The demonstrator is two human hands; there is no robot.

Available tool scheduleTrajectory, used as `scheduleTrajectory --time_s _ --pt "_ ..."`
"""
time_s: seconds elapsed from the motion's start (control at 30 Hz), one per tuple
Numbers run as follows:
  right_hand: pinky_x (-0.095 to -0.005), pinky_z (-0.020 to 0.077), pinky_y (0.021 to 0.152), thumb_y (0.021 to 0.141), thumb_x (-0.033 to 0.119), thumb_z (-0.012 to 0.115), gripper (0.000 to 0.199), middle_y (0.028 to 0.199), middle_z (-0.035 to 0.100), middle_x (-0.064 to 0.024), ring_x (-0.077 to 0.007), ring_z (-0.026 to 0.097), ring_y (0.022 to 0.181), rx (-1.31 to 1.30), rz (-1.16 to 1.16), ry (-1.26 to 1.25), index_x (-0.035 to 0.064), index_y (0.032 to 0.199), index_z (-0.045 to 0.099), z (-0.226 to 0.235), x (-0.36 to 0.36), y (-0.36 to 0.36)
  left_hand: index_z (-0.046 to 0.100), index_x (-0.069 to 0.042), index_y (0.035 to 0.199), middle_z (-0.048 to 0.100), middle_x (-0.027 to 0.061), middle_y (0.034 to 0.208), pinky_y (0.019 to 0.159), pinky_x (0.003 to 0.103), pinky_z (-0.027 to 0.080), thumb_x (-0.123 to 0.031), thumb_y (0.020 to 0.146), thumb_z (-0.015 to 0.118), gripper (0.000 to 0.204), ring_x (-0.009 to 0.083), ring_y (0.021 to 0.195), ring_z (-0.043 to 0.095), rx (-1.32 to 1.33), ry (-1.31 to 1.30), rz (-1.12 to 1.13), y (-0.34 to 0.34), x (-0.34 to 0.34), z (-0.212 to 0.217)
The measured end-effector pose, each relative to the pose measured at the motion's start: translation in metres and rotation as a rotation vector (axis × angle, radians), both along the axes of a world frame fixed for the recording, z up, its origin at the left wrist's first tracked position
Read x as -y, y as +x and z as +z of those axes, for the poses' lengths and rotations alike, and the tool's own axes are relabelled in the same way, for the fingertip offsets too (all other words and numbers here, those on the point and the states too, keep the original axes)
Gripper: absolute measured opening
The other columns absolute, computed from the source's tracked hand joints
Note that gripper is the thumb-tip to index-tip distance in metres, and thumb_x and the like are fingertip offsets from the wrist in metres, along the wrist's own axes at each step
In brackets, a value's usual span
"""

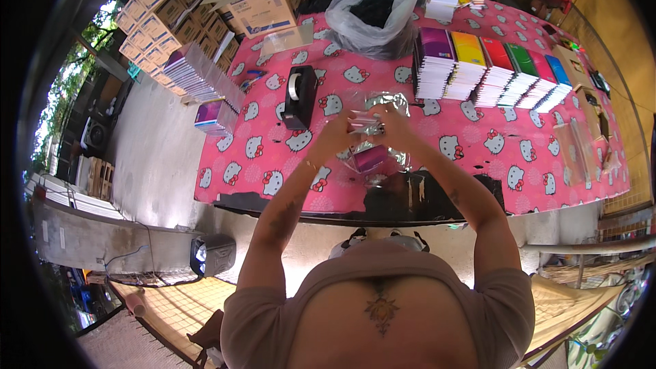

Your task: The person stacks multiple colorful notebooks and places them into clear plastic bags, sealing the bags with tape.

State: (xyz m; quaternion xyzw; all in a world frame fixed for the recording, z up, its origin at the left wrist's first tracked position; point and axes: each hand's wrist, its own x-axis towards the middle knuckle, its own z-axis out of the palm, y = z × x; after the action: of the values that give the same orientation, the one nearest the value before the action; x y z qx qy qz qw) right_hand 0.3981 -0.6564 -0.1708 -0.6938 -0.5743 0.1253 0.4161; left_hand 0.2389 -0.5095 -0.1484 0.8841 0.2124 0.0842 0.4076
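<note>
Both hands, left hand [336,131] and right hand [395,123], pinch crinkly clear wrap [365,123].

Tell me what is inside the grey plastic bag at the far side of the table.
The grey plastic bag stands open, showing a dark mass at its mouth. What it consists of, and anything beneath it, is hidden.

brown cartons [160,10] stand stacked at the table's far left, and a bigger white and blue box [263,3] tilts beside them. both hands [365,126] hold a small clear wrapped pack [365,123] over a purple pack [371,158] in crinkled clear film. clear sleeves [205,72] lie fanned at left.
</note>
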Motion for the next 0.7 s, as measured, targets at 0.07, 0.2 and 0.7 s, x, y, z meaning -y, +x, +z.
scheduleTrajectory --time_s 0.07,0.2,0.7 --pt "-0.0376 0.0535 0.083 0.075 0.015 0.084 0.058 0.115 0.056 -0.0133 -0.0229 0.063 0.099 -0.402 -0.004 -0.013 0.0058 0.122 0.053 -0.026 0.003 0.020 0.056 -0.003 0.126 0.068 0.0129 0.087 0.073 0.036 0.053 -0.022 0.081 0.080 0.054 0.0260 0.081 0.068 0.144 -0.370 -0.018 0.002 -0.009 -0.024" --pt "-0.0371 0.0538 0.084 0.076 0.011 0.083 0.052 0.110 0.058 -0.0130 -0.0239 0.064 0.099 -0.432 -0.103 0.019 0.0048 0.119 0.054 -0.021 -0.004 -0.010 0.064 0.001 0.116 0.068 0.0127 0.091 0.072 0.033 0.054 -0.024 0.083 0.079 0.044 0.0225 0.078 0.066 0.425 0.580 0.556 -0.037 -0.093 -0.072" --pt "-0.0372 0.0530 0.086 0.079 0.012 0.079 0.045 0.111 0.056 -0.0129 -0.0250 0.061 0.100 -0.326 -0.125 0.098 0.0076 0.117 0.055 -0.015 -0.013 -0.040 0.067 -0.001 0.096 0.071 0.0097 0.082 0.064 0.033 0.054 -0.022 0.087 0.073 0.023 0.0193 0.072 0.069 0.160 0.157 0.748 -0.138 -0.183 -0.112"
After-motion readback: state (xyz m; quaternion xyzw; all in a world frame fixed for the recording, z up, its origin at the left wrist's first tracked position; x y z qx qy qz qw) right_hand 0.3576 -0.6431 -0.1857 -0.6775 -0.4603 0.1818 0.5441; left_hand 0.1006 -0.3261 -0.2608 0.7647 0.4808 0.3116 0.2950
